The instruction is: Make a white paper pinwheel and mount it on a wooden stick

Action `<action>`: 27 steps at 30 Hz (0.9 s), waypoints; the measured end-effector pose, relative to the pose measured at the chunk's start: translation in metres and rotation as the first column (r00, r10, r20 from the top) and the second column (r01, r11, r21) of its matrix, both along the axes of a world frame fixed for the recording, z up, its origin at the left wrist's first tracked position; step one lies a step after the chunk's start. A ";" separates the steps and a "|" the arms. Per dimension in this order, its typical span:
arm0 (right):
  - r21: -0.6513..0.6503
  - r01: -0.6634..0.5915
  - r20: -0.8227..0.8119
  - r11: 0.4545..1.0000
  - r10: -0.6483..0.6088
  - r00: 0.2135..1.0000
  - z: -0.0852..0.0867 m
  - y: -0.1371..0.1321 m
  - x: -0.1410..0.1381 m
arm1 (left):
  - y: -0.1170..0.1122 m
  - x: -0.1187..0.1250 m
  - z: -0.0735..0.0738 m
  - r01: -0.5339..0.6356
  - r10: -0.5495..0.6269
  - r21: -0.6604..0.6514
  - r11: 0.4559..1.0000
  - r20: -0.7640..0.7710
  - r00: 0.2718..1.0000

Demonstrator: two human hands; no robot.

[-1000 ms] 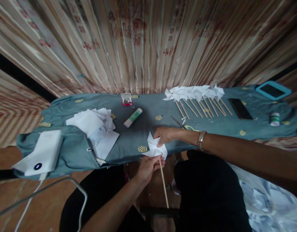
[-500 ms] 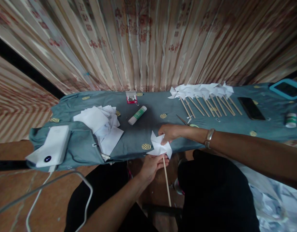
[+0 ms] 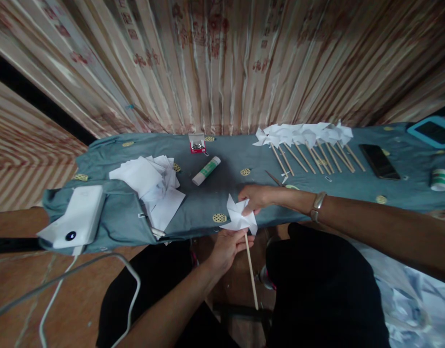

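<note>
A white paper pinwheel (image 3: pixel 237 221) on a thin wooden stick (image 3: pixel 251 275) is held over the table's front edge. My left hand (image 3: pixel 226 246) is closed round the top of the stick, just below the paper, with its thumb on the near side. My right hand (image 3: pixel 254 198) is closed on the pinwheel from the upper right, its thumb at the centre and its other fingers behind the blades. Part of the paper is hidden by that hand. Scissors (image 3: pixel 275 179) lie just beyond my right wrist, partly covered by it.
Several pinwheels (image 3: pixel 305 134) lie in a row at the back right, beside a dark phone (image 3: pixel 380 162). A glue stick (image 3: pixel 207 171) and a small red box of metal pins (image 3: pixel 197 146) are mid-table. Paper sheets (image 3: pixel 146 179) and a white device with a cable (image 3: pixel 85 215) are at left.
Both hands keep their hold on the pinwheel and stick, which have barely moved. The camera view has shifted slightly.
</note>
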State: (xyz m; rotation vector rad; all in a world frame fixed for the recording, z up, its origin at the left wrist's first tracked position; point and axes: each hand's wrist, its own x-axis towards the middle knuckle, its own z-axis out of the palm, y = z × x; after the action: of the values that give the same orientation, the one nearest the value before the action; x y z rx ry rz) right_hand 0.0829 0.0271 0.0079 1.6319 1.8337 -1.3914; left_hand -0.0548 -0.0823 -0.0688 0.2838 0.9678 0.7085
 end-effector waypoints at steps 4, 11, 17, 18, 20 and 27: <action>-0.017 0.016 -0.005 1.000 -0.016 1.000 -0.002 0.001 0.001 | 0.000 -0.001 -0.001 0.003 -0.003 0.003 1.000 0.013 1.000; -0.050 0.065 -0.050 0.997 -0.067 0.996 -0.005 0.000 0.003 | 0.001 -0.002 -0.002 0.008 -0.006 -0.038 0.999 0.067 0.998; -0.076 0.087 -0.091 0.993 -0.093 0.991 -0.010 0.001 0.007 | 0.001 -0.004 0.000 0.033 -0.031 -0.022 0.999 0.084 0.996; -0.079 0.089 -0.096 0.993 -0.096 0.991 -0.011 0.002 0.008 | 0.001 -0.005 0.000 0.037 -0.036 -0.014 0.999 0.087 0.996; -0.083 0.094 -0.106 0.992 -0.102 0.989 -0.012 0.002 0.009 | 0.001 -0.005 -0.001 0.042 -0.042 0.005 0.999 0.095 0.995; -0.088 0.114 -0.127 0.990 -0.125 0.984 -0.014 0.001 0.010 | -0.001 -0.004 -0.006 0.035 -0.038 0.032 0.999 0.100 0.994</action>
State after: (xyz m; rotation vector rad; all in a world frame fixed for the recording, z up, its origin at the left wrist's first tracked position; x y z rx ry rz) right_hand 0.0930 0.0279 -0.0062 1.6695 1.7497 -1.6393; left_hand -0.0591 -0.0829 -0.0747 0.2893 0.8543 0.6980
